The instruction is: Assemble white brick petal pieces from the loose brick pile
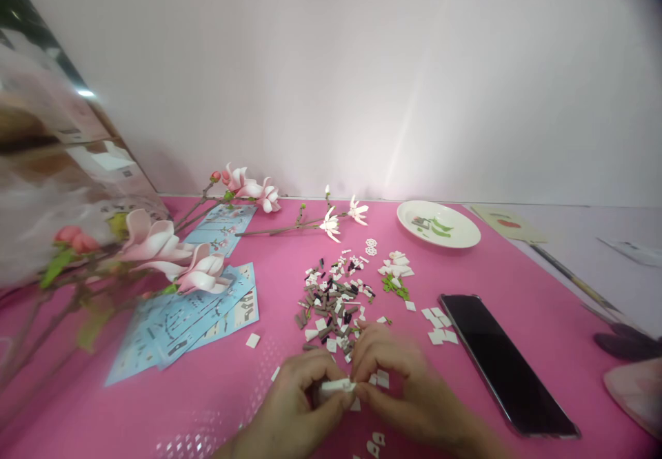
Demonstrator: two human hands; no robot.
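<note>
My left hand [305,400] is closed around a small white brick piece [335,387], low in the middle of the view. Thumb and fingertips of my right hand [400,383] pinch at the right end of that same piece; whether they hold a separate small part cannot be made out. Just beyond both hands lies a loose pile of small bricks [336,300] in white, brown, black and green. White square tiles [383,378] show partly under and beside my right hand. Several small white pieces [376,443] lie at the near edge of the view.
Blue instruction sheets [201,321] and pink flower branches [155,238] lie left. A white-flowered branch [289,228] lies behind the pile. A white plate [468,233] with green pieces stands back right. A black phone [509,369] and white tiles [437,318] are at right.
</note>
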